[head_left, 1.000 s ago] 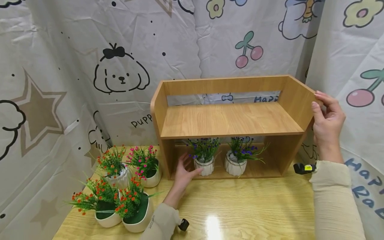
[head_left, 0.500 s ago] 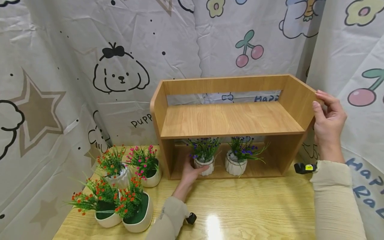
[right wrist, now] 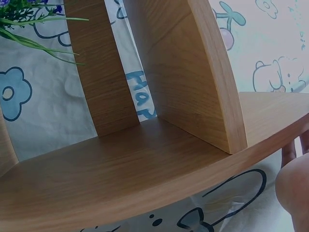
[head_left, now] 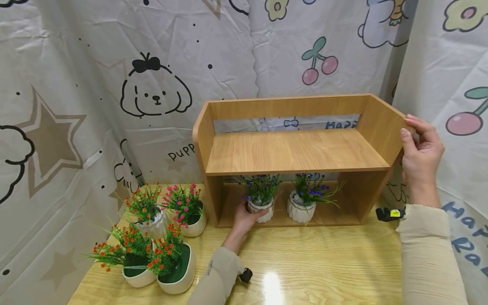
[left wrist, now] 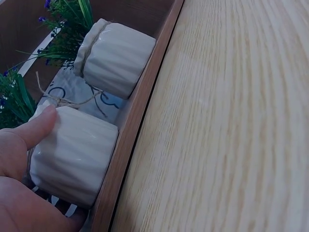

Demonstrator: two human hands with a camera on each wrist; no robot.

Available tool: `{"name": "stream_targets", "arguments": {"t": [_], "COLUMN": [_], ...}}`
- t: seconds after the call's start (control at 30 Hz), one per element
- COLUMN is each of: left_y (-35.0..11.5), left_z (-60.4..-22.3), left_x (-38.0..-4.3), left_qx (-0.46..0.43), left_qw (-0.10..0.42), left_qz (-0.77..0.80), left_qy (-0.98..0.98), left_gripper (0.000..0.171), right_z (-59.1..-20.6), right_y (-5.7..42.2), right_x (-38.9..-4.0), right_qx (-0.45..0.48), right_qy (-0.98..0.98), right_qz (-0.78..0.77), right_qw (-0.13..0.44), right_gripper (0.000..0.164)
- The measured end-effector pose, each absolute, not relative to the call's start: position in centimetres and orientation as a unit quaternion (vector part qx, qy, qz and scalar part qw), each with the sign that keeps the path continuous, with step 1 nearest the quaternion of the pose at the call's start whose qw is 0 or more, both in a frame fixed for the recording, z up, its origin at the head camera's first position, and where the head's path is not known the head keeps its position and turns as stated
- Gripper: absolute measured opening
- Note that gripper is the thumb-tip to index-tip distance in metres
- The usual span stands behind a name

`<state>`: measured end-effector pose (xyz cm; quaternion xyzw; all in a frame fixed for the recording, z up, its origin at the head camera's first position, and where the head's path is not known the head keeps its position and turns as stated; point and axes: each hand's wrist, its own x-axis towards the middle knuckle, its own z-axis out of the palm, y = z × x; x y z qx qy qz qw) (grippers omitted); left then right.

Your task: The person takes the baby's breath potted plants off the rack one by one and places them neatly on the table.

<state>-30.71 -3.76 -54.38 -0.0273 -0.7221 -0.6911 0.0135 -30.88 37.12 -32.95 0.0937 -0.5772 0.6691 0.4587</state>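
Note:
My left hand (head_left: 244,221) grips a white ribbed flowerpot (left wrist: 79,154) with purple flowers on the lower level of a wooden shelf (head_left: 297,152). In the left wrist view the thumb lies over its rim, where twine is tied, and other fingers reach around the far side, partly hidden. A matching potted plant (head_left: 301,212) with purple flowers stands just to its right. My right hand (head_left: 424,154) holds the front edge of the shelf's right side panel (right wrist: 270,116) between thumb and fingers.
Left of the shelf several potted plants stand on the wooden table (head_left: 320,262): one with pink flowers (head_left: 194,224) and others with orange flowers (head_left: 177,279). A black and yellow object (head_left: 389,214) shows beside the right sleeve. Printed cloth (head_left: 228,55) hangs behind and at both sides.
My left hand has moved right and closed round the left purple-flowered pot, its fingers going from spread to gripping. The right hand keeps its hold on the shelf panel.

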Motion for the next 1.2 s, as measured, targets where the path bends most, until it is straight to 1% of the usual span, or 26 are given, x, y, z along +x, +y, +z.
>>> {"name": "stream_targets", "arguments": {"t": [0.17, 0.3, 0.53, 0.7, 0.77, 0.87, 1.0, 1.2], "left_y": [-3.8, -4.0, -4.3, -4.4, -4.5, -4.7, -5.3, -6.8], "left_z": [-54.3, -54.2, -54.1, -54.2, -54.2, -53.9, -53.4, -53.0], "left_x": [-30.9, -30.7, -30.6, -30.4, -30.2, -29.6, -28.6, -26.6], "left_qx": [-0.033, -0.028, -0.046, -0.059, -0.062, -0.062, -0.064, -0.071], "left_qw": [0.017, 0.014, 0.037, 0.043, 0.049, 0.072, 0.096, 0.088], "left_qz": [-0.697, -0.691, -0.682, -0.684, -0.685, -0.675, -0.660, -0.650], "left_qy": [-0.716, -0.722, -0.729, -0.725, -0.725, -0.732, -0.743, -0.751], "left_gripper": [0.088, 0.091, 0.089, 0.088, 0.085, 0.083, 0.084, 0.084], "right_z": [-32.8, -32.8, -32.7, -32.7, -32.8, -32.9, -32.8, -32.7], "right_y": [37.1, 37.1, 37.1, 37.2, 37.2, 37.2, 37.1, 37.2], "right_x": [-30.7, -30.6, -30.7, -30.7, -30.7, -30.8, -30.9, -30.8], "right_qx": [0.088, 0.084, 0.086, 0.090, 0.091, 0.086, 0.088, 0.092], "right_qy": [-0.587, -0.593, -0.593, -0.588, -0.585, -0.588, -0.586, -0.579], "right_qz": [0.663, 0.660, 0.663, 0.664, 0.666, 0.665, 0.667, 0.669], "right_qw": [0.458, 0.454, 0.450, 0.453, 0.453, 0.452, 0.452, 0.457], "right_gripper": [0.027, 0.027, 0.027, 0.027, 0.027, 0.027, 0.027, 0.026]}}
